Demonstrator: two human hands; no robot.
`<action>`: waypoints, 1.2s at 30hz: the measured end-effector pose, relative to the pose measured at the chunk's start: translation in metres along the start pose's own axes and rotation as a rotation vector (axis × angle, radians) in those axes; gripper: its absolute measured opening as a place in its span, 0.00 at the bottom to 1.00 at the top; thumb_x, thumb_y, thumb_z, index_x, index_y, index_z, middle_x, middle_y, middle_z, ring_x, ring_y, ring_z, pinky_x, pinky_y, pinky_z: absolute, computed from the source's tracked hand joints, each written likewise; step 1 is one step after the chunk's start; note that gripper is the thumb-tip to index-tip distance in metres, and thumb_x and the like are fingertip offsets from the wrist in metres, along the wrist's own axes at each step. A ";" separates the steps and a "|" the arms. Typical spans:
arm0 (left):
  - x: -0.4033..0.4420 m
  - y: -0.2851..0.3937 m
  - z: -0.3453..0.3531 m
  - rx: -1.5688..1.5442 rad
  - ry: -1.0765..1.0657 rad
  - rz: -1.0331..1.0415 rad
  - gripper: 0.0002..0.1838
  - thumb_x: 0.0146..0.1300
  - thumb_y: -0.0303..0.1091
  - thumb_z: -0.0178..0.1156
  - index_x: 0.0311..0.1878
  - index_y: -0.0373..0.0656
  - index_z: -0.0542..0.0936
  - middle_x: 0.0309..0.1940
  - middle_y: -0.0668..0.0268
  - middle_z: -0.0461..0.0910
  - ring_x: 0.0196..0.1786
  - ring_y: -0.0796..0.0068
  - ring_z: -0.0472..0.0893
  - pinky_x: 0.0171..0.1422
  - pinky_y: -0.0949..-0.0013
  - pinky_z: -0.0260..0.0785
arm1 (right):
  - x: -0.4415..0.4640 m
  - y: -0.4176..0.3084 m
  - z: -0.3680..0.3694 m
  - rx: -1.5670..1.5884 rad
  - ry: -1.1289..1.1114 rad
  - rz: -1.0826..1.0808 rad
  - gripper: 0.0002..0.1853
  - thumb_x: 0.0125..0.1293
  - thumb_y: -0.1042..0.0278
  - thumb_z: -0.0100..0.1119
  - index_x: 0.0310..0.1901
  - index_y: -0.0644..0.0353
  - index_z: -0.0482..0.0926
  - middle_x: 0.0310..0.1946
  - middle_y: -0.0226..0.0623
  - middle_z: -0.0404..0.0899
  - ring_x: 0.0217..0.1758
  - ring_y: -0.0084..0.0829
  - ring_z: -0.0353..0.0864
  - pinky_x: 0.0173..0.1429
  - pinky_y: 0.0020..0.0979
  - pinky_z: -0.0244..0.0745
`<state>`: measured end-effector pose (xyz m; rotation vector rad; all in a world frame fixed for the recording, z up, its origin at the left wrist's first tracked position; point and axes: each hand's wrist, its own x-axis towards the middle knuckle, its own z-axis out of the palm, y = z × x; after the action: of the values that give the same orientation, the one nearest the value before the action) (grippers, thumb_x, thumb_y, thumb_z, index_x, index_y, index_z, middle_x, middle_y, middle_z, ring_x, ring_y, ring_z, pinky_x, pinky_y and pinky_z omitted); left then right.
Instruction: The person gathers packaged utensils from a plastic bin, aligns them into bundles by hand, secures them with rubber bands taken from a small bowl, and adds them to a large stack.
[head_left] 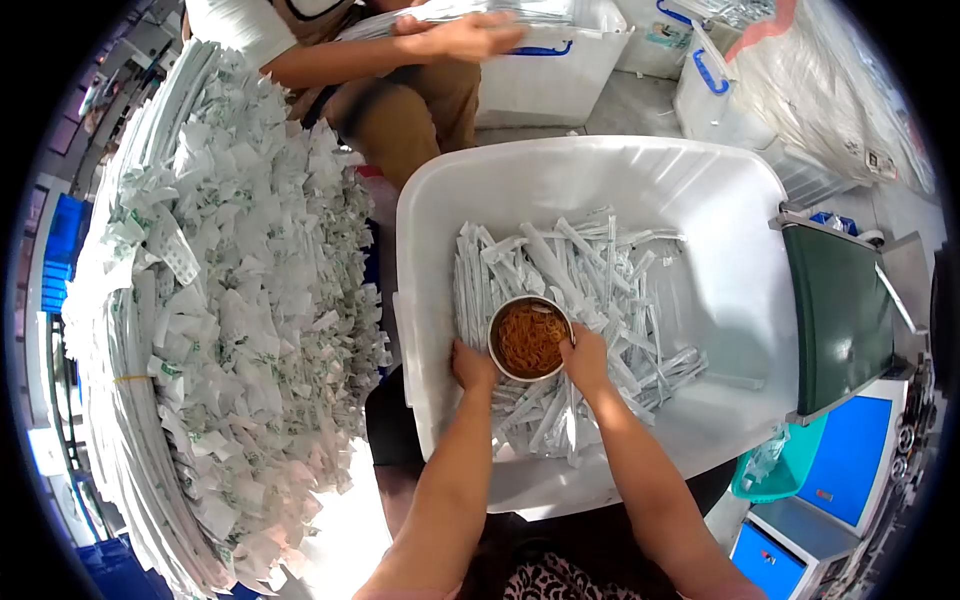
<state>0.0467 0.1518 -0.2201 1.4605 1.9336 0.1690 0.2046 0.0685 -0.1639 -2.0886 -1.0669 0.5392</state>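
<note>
Cup (492, 340) of noodles (532, 341), seemingly being steadied over tub (745, 290), is gripped at its edge by fingers of right hand (586, 362), those of left hand (474, 368) indeterminable, level handling apparently required.

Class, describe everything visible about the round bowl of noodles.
The round bowl has a pale rim and looks metallic. Stringy brownish noodles lie inside. It is roughly upright, mouth facing the camera, over wrapped strips in a white tub; whether it rests on them is unclear. The right hand grips its right edge; the left hand is close to its left side, contact uncertain.
</note>
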 end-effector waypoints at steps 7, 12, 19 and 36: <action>0.008 0.023 -0.022 0.374 -0.501 -0.109 0.43 0.38 0.47 0.69 0.54 0.30 0.62 0.52 0.48 0.69 0.53 0.56 0.71 0.56 0.61 0.63 | 0.016 -0.007 -0.004 -0.061 -0.050 -0.007 0.07 0.49 0.74 0.51 0.30 0.68 0.73 0.23 0.55 0.73 0.31 0.55 0.73 0.35 0.46 0.67; -0.002 0.031 -0.004 0.451 -0.318 -0.047 0.37 0.45 0.42 0.64 0.54 0.27 0.62 0.52 0.49 0.68 0.52 0.57 0.72 0.57 0.63 0.63 | 0.015 -0.008 -0.015 -0.047 -0.065 0.037 0.07 0.49 0.75 0.51 0.30 0.68 0.73 0.22 0.55 0.73 0.29 0.55 0.73 0.33 0.45 0.67; 0.042 -0.012 0.039 0.267 0.175 0.386 0.39 0.46 0.40 0.62 0.55 0.24 0.57 0.49 0.47 0.69 0.49 0.52 0.73 0.54 0.61 0.64 | 0.016 -0.001 -0.018 0.019 -0.161 0.111 0.07 0.50 0.75 0.50 0.31 0.69 0.73 0.22 0.56 0.73 0.28 0.54 0.73 0.32 0.43 0.67; 0.069 -0.022 0.064 0.019 0.037 0.278 0.36 0.41 0.50 0.65 0.47 0.34 0.66 0.43 0.46 0.72 0.48 0.47 0.72 0.49 0.54 0.65 | 0.007 0.016 -0.022 -0.010 -0.115 0.029 0.11 0.52 0.75 0.49 0.38 0.69 0.73 0.14 0.48 0.73 0.15 0.36 0.76 0.22 0.31 0.69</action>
<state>0.0589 0.1861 -0.3097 1.7457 1.7573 0.3055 0.2309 0.0587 -0.1617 -2.1061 -1.1078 0.6765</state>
